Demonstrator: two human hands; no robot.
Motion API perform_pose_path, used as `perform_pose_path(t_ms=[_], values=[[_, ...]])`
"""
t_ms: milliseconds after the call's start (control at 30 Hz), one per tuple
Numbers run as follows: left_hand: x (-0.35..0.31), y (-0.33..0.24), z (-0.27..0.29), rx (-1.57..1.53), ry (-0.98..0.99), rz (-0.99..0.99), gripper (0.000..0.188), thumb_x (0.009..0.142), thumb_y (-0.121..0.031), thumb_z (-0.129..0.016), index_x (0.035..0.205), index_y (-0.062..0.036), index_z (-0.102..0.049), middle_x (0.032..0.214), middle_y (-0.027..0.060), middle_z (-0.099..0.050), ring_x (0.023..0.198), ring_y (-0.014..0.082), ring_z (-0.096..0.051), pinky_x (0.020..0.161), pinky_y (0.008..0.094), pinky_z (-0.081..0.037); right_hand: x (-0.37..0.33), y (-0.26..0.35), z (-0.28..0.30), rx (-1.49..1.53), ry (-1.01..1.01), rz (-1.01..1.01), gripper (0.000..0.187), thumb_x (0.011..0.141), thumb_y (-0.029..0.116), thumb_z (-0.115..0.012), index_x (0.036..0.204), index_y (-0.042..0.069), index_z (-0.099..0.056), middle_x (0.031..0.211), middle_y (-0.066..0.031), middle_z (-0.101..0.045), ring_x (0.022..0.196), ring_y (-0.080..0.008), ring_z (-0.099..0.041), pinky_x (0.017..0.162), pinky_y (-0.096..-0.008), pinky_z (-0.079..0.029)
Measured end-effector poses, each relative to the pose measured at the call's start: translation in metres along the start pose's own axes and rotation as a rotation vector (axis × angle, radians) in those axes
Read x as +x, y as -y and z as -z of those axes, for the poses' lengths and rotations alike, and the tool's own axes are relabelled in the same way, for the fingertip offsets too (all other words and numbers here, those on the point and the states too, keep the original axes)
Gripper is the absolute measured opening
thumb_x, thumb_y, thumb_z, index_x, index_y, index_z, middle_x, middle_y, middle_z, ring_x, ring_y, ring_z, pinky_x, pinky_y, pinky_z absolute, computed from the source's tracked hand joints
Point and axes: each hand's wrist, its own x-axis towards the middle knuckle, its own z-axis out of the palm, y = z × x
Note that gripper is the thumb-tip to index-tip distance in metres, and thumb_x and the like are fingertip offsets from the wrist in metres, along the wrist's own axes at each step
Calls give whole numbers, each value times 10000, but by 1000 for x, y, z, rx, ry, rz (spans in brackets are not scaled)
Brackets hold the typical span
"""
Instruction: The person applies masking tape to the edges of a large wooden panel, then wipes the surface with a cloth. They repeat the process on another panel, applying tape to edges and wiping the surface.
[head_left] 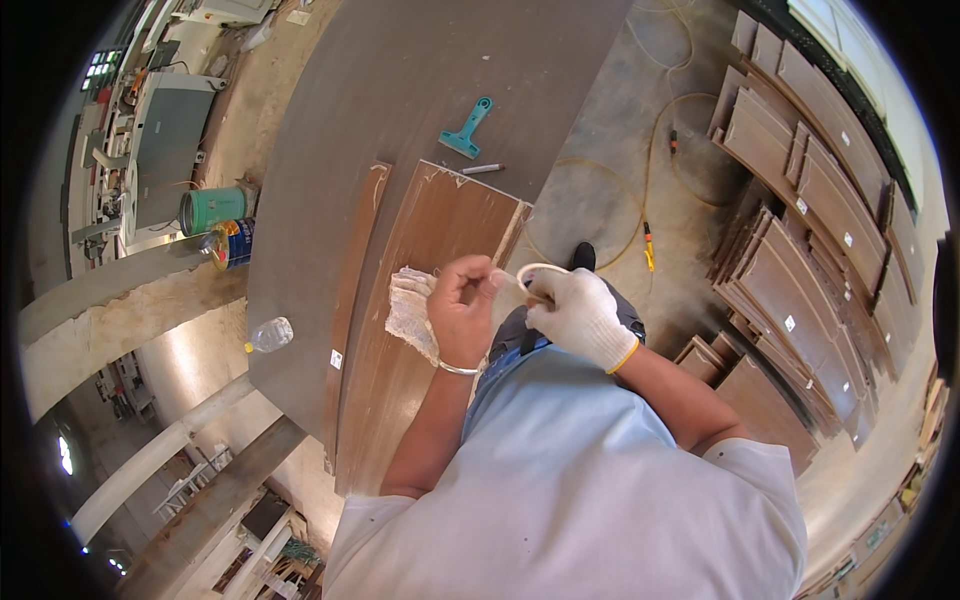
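Note:
My left hand point(465, 305) is bare, with a bangle at the wrist. Its thumb and forefinger pinch the end of a thin, clear-looking strip. The strip runs to a pale ring that looks like a roll of tape point(541, 267), gripped by my right hand point(580, 312) in a white knitted glove with a yellow cuff. Both hands are close together in front of my body, over the right edge of a brown wood panel point(440, 240). A crumpled whitish cloth point(408, 308) lies on the panel beside my left hand.
The panel and a narrow brown strip point(358, 270) rest on a large dark table point(340, 110). Beyond them lie a teal scraper point(466, 130) and a pen point(484, 169). A clear bottle point(270, 335) lies left. Stacked brown panels point(790, 270) and a yellow hose point(648, 170) occupy the right floor.

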Motion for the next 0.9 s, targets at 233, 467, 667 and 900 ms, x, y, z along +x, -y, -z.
perform_pose_path(t_ms=[233,467,667,900], values=[[68,25,-4,-93,28,224,303,943,50,-757,1236,36,-680,1045,74,-749,939,122,-705,836,267,-577,7,-85,6,339,219,-297,355,880,130,-673,1230,77,-707,944,-139,-744,931,-311,-746,869,-400,-574],[92,126,-56,-25,12,398,356,916,49,-772,1256,32,-669,1042,65,-755,904,106,-696,788,251,-565,36,-137,10,934,245,-420,630,927,-19,-544,1550,73,-551,997,-66,-718,892,-151,-697,810,-289,-569],[93,159,-79,261,-49,291,385,890,-12,-791,1254,-10,-667,954,53,-764,824,111,-687,753,279,-560,65,-166,-18,871,125,-429,378,960,-53,-549,1304,-36,-704,991,-35,-680,888,-120,-635,773,-257,-543],[86,161,-87,232,-173,272,367,880,-10,-805,1225,-15,-682,951,51,-766,802,114,-678,748,278,-557,122,-152,-60,502,-139,-497,404,901,224,-733,1258,36,-757,1153,-142,-797,1052,-234,-772,934,-335,-573]])
